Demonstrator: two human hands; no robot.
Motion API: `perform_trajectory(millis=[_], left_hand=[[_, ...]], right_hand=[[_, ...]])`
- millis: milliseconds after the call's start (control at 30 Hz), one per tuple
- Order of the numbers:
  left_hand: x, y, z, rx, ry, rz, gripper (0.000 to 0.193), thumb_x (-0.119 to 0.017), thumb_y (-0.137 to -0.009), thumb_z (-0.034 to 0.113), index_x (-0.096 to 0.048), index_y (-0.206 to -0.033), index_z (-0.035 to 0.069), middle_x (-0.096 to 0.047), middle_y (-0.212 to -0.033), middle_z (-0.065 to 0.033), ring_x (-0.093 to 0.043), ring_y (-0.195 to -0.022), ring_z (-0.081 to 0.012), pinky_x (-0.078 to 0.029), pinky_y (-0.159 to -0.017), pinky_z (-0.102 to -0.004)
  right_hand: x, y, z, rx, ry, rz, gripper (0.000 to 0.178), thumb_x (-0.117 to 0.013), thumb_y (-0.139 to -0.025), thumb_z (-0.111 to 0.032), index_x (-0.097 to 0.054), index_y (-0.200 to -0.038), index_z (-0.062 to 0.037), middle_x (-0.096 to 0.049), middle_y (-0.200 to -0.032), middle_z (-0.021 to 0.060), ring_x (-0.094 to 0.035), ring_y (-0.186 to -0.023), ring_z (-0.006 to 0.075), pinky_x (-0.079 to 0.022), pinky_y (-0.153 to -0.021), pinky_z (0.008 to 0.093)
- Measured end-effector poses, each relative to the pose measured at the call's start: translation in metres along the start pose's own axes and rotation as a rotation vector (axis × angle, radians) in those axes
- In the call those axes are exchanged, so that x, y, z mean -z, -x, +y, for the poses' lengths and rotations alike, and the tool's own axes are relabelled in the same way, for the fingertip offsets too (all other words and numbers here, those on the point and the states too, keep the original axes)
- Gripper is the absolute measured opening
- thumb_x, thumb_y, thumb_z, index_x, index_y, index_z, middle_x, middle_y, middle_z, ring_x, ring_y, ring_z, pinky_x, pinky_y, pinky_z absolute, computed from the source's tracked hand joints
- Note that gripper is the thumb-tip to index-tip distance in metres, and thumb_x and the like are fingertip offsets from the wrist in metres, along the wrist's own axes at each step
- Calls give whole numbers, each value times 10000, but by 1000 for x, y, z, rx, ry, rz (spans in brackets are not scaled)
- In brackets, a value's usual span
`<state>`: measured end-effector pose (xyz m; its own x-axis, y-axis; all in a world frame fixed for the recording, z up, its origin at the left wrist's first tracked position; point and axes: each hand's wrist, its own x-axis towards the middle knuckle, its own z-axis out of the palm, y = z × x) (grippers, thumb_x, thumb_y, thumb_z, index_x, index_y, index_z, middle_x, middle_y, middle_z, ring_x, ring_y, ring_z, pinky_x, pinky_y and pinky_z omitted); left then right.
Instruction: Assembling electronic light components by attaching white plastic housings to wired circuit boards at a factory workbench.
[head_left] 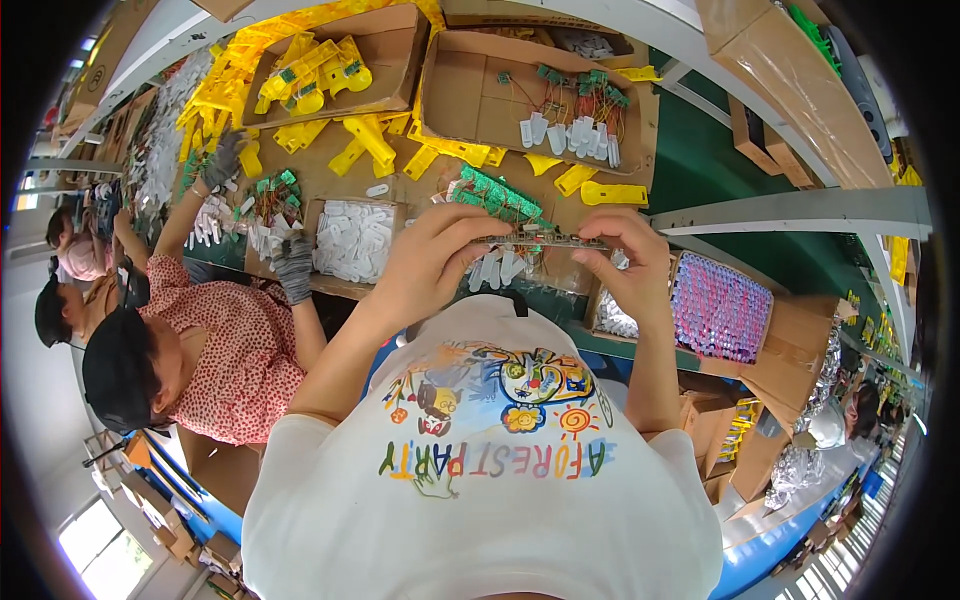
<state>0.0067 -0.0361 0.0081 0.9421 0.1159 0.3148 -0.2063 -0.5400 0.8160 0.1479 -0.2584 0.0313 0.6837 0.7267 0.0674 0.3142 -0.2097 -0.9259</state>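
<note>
A thin strip of circuit boards (545, 240) is held level and edge-on above the bench, in front of my chest. My left hand (430, 255) pinches its left end between thumb and fingers. Its right end sits between the thumb and fingers of my right hand (632, 262). Just beyond the strip lies a panel of green circuit boards (495, 195) with thin wires. Below the strip, white plastic pieces (495, 270) show between my hands; whether they are wired to the strip I cannot tell.
A cardboard tray (470, 95) at the back holds wired boards. Yellow plastic shells (365, 145) lie around another box. White pieces fill a box (352, 240) on the left; purple-pink parts (720, 305) fill one on the right. A co-worker's gloved hand (293, 268) is close by on the left.
</note>
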Motion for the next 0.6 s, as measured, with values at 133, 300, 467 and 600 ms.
perform_trajectory(millis=[133,300,467,600], left_hand=[[0,2,-7,-111,-74,20,307,-603,-755,-65,-620,-1036,56,-604,-1064,-114,-589,-957,-296,-482,-793,-343],[1,-20,21,-30,-297,108,224,-653,-781,68,-624,-1001,89,-610,-1008,-80,-571,-945,-290,-438,-831,-389],[-29,-30,22,89,128,33,185,-672,-801,50,-631,-980,33,-636,-979,-108,-593,-930,-265,-465,-809,-339],[-38,-27,12,166,348,-38,134,-674,-794,36,-642,-923,25,-634,-954,-91,-587,-919,-204,-471,-770,-316]], right_hand=[[-7,-1,-2,63,51,5,333,-723,-719,61,-559,-995,-27,-619,-991,67,-608,-946,154,-493,-743,243],[-12,1,6,21,-123,79,391,-726,-697,87,-537,-1019,-31,-622,-991,74,-610,-952,147,-495,-754,249],[-20,-4,-7,-9,70,17,401,-746,-683,68,-544,-1016,-24,-629,-994,80,-616,-950,154,-498,-830,281],[-19,-5,-17,-43,61,1,391,-755,-681,47,-551,-1009,-16,-633,-985,72,-615,-952,146,-496,-837,275]])
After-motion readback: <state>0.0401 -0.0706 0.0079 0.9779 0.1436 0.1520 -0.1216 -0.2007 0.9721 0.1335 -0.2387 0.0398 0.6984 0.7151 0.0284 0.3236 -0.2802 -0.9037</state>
